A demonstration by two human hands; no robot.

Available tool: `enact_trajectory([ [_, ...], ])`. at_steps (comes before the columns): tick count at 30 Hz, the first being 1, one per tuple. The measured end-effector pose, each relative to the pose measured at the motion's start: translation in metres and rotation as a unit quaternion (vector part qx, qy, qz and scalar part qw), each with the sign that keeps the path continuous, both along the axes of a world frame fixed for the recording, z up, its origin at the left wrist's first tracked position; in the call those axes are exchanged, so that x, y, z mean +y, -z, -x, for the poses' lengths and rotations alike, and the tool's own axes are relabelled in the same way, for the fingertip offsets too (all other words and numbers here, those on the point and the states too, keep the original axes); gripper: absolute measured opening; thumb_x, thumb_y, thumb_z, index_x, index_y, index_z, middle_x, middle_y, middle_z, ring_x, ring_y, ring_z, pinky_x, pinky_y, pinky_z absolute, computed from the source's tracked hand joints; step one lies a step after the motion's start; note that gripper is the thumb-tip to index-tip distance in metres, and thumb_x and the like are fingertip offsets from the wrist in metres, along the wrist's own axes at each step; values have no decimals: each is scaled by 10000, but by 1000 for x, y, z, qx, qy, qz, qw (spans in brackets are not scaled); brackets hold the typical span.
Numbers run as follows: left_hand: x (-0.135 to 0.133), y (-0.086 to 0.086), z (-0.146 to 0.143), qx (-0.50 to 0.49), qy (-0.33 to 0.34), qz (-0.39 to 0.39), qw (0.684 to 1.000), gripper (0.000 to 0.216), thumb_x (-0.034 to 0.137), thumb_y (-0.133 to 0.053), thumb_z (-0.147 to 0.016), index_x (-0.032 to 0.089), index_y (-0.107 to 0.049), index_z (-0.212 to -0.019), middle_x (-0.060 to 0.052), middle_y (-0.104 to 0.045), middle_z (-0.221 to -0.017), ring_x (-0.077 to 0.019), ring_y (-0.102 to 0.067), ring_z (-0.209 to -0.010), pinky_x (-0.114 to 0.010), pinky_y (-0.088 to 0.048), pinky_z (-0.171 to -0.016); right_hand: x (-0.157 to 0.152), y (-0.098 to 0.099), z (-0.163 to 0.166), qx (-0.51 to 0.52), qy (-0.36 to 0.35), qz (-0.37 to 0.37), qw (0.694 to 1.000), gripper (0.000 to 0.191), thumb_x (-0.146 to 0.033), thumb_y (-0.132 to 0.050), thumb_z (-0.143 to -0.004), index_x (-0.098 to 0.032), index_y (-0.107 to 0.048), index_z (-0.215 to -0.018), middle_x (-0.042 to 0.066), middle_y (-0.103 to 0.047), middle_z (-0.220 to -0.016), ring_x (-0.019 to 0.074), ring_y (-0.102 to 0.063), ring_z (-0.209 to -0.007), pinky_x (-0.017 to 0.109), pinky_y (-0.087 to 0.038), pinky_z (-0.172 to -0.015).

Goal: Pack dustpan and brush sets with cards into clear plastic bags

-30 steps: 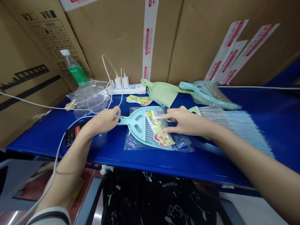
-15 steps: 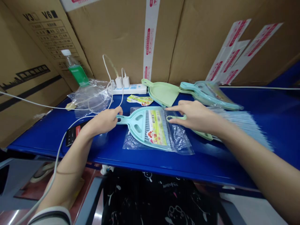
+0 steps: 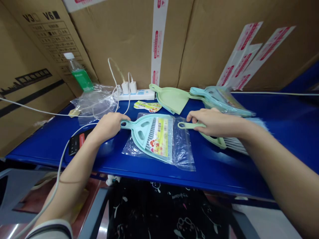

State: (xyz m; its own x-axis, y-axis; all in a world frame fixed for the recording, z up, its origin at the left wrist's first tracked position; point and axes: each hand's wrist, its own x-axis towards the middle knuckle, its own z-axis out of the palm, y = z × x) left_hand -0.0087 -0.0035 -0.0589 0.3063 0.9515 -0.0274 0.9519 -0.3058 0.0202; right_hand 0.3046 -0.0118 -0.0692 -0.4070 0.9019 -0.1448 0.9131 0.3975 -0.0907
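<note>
A light blue dustpan (image 3: 142, 127) lies in a clear plastic bag (image 3: 184, 152), with a striped brush and a yellow-green label card (image 3: 159, 136) on it. My left hand (image 3: 108, 127) is closed at the end of the dustpan's handle, pinching it. To the right, my right hand (image 3: 214, 122) has its fingers curled round the handle of a light green hand brush (image 3: 219, 142). The brush's pale bristles (image 3: 238, 145) stick out past my right wrist, partly hidden by the forearm.
Behind lie a green dustpan (image 3: 174, 98), a bagged blue dustpan set (image 3: 221, 99) and label cards (image 3: 148, 106). A power strip (image 3: 139, 95) with chargers, crumpled plastic (image 3: 93, 101), a bottle (image 3: 81, 76) and a phone (image 3: 77, 142) are at left. Cardboard (image 3: 124, 36) walls the back.
The bagged dustpan has shifted slightly left and turned a little with my left hand. My right index finger has left the bag's edge and curled in at the brush handle.
</note>
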Motion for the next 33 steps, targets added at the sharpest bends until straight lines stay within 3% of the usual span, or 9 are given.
enact_trajectory([
  [4,2,1,-2,6,-4,-14,1000,493,77,-361,-799,259,-717,-1088,-54,-719,-1109,-283,-653,-1024,-369,-493,-867,2,0,-7,-23,44,-33,998,367,-180,-487,-678,-188,-606,-1025,119,-680,-849,315,-612,-814,459,-423,-761],
  [8,2,7,-5,-26,-5,-70,997,471,120,-329,-865,192,-629,-1221,-107,-669,-1161,-278,-628,-1065,-387,-491,-911,4,1,-7,-16,65,-88,994,446,-153,-451,-700,-162,-609,-1117,182,-659,-1006,378,-590,-971,520,-426,-797],
  [11,0,11,-7,-59,-10,-104,993,423,161,-363,-876,158,-580,-1238,-130,-627,-1153,-268,-636,-1001,-405,-503,-899,2,3,5,49,1,-123,991,406,-185,-373,-816,-147,-614,-1140,187,-621,-1127,358,-546,-1093,513,-406,-914],
  [15,-1,17,-8,-134,45,-100,985,314,212,-414,-883,172,-559,-1158,-99,-589,-1112,-207,-638,-911,-379,-520,-884,-4,8,22,113,-76,-72,988,371,-341,-372,-898,-171,-608,-1128,150,-622,-1131,310,-564,-1075,453,-423,-945],
  [18,-1,20,-12,-177,106,-88,975,232,204,-412,-888,178,-538,-1080,-75,-603,-1058,-197,-622,-968,-376,-505,-918,-9,8,22,121,-65,-18,990,419,-378,-465,-845,-166,-542,-1198,156,-594,-1149,306,-568,-1063,421,-447,-902],
  [21,-3,21,-17,-168,126,-58,976,187,230,-396,-911,176,-533,-1027,-77,-644,-1010,-212,-629,-953,-387,-503,-895,-12,2,18,115,-48,28,992,447,-383,-538,-796,-178,-511,-1191,141,-585,-1123,294,-578,-1004,391,-459,-838],
  [25,-7,23,-24,-137,165,-25,976,269,316,-378,-950,171,-541,-1108,-109,-646,-1144,-243,-599,-1080,-424,-468,-958,-18,-7,19,92,-65,49,992,258,-321,-600,-737,-217,-553,-969,90,-607,-981,266,-581,-883,346,-451,-731],
  [30,-6,27,-26,-118,235,-30,964,398,359,-348,-982,171,-491,-1302,-141,-466,-1432,-266,-401,-1335,-481,-346,-1090,-26,-14,20,77,-99,106,986,131,-361,-609,-736,-233,-583,-743,49,-605,-785,236,-573,-749,313,-410,-627],
  [33,-10,24,-26,-151,273,-62,948,361,360,-393,-978,179,-568,-1237,-138,-499,-1368,-269,-421,-1280,-475,-354,-1067,-27,-14,19,77,-97,130,984,176,-364,-528,-798,-232,-617,-724,46,-621,-743,214,-569,-682,309,-393,-596],
])
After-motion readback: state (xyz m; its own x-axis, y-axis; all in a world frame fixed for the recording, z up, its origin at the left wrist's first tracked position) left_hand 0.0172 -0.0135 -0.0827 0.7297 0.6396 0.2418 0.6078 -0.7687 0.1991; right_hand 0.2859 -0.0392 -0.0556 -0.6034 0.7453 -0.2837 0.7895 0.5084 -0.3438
